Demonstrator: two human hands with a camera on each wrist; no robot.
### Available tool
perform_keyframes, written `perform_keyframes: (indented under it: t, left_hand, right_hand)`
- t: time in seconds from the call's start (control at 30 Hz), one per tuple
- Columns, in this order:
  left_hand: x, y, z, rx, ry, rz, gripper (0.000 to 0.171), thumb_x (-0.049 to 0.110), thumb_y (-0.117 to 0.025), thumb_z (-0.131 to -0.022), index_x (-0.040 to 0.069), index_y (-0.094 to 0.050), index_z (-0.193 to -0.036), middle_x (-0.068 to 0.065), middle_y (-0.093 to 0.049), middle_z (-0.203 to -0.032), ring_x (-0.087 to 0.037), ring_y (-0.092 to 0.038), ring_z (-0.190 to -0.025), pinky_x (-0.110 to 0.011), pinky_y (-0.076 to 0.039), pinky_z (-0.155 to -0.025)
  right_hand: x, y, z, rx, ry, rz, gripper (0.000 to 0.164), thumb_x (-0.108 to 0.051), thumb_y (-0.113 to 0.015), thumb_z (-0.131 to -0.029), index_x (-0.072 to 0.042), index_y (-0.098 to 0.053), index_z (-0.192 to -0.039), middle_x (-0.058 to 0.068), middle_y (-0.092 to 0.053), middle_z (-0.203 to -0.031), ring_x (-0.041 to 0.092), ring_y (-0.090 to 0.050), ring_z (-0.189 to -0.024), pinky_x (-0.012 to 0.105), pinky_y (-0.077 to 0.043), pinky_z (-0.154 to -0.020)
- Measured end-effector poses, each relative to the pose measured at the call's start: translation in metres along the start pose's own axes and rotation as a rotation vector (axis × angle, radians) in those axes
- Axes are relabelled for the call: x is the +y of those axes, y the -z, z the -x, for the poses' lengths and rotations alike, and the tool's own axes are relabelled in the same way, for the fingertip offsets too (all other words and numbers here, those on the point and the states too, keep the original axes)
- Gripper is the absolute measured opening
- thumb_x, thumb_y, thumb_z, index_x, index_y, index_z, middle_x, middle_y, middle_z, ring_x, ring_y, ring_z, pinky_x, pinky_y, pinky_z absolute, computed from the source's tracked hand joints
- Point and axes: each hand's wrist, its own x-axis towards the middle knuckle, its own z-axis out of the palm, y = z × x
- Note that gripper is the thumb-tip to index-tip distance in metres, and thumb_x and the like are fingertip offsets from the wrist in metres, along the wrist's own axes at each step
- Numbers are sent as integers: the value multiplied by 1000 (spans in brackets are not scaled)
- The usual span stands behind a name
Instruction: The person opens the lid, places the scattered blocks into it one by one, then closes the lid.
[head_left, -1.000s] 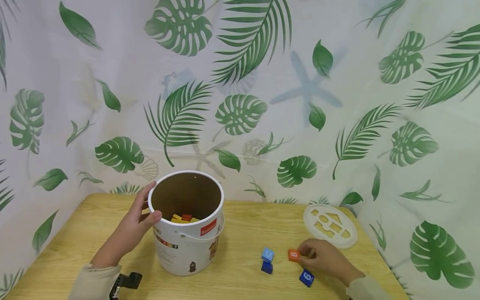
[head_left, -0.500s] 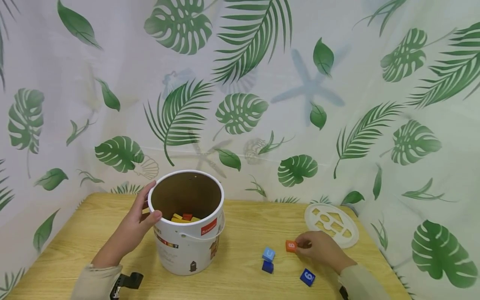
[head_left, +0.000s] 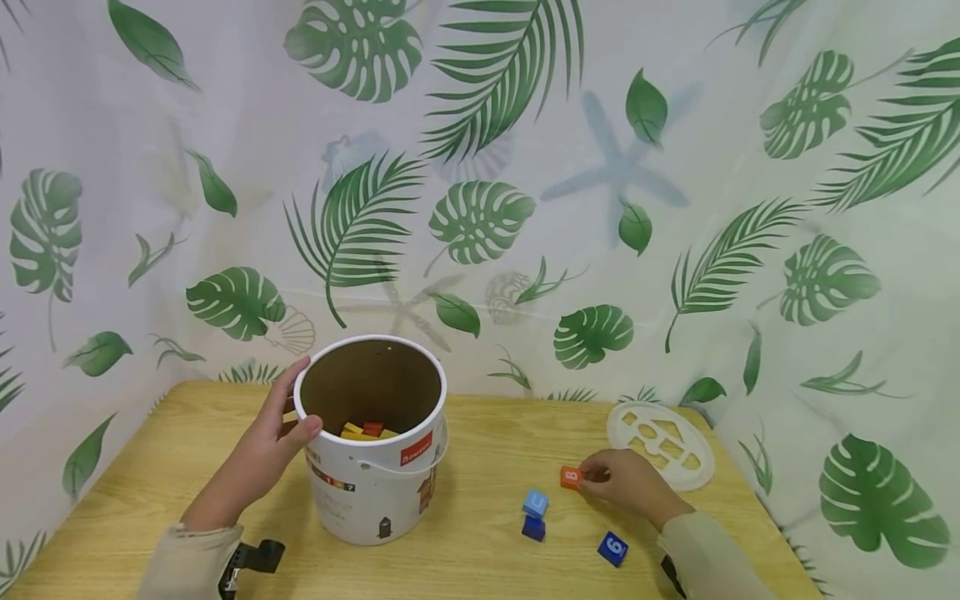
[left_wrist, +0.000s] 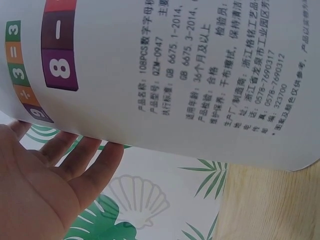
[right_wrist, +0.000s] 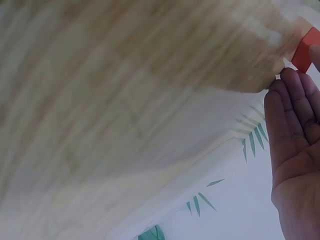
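A white bucket [head_left: 352,500] with printed labels stands on the table; yellow and red blocks [head_left: 372,429] lie inside it. My left hand [head_left: 258,467] grips its left side, thumb at the rim and fingers spread along the outer wall, as the left wrist view shows. Between thumb and fingertips, my right hand [head_left: 630,487] pinches a red block [head_left: 571,477] marked B, low over the table right of the bucket. In the right wrist view that red block [right_wrist: 304,52] shows at the upper right edge.
Left of my right hand are a light blue block [head_left: 536,503] and a dark blue block [head_left: 533,528], close together. Nearer the front lies a dark blue block marked 6 [head_left: 612,549]. A white oval plate with cut-out shapes [head_left: 701,477] sits behind my right hand. A leaf-print curtain [head_left: 495,350] hangs behind the table.
My right hand has moved left and away from me with the red block, from beside the block marked 6. The left hand stays on the bucket.
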Motion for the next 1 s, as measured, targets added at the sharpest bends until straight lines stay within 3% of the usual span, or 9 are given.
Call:
perform_keyframes:
  t: [0.6, 1.0]
  left_hand:
    - [3, -1, 1, 3, 8, 11, 78, 20, -57, -105, 28, -11, -166, -21, -35, -154, -43, -43, -133, -69, -41, -102]
    - [3, 0, 0, 4, 8, -1, 77, 23, -57, -105, 24, -10, -167, -24, -35, -153, -46, -42, -134, -69, -41, -103]
  right_hand:
    - [1, -2, 0, 0, -2, -11, 15, -27, -82, -89, -18, -79, -100, -13, -71, -88, 7, -65, -83, 40, -57, -83]
    - [2, -6, -1, 28, -14, -8, 20, -30, -83, -87, -17, -79, -102, -10, -73, -93, 10, -67, -86, 42, -57, -85]
